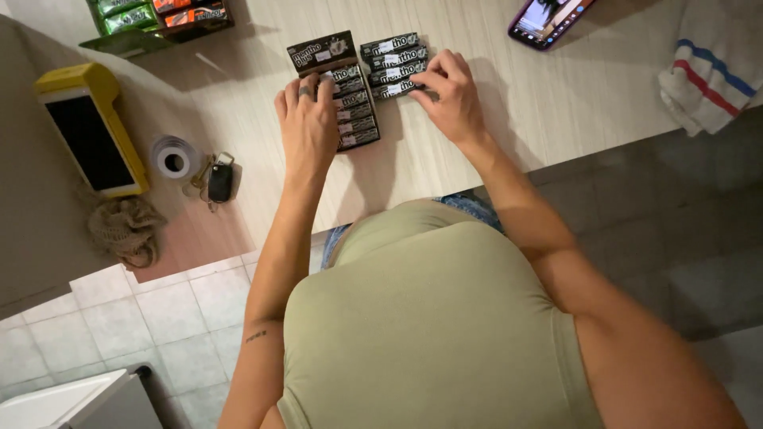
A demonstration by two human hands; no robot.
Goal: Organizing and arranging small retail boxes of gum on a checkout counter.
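Here, both hands (306, 119) (451, 95) on glossy dark candy rolls (393, 63), pale woodgrain counter (556, 103).

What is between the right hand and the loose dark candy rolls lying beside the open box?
Nothing visible. The right hand already rests on the loose candy rolls, fingertips touching the lowest one. The left hand lies on the rolls in the box beside them, on the wooden counter.
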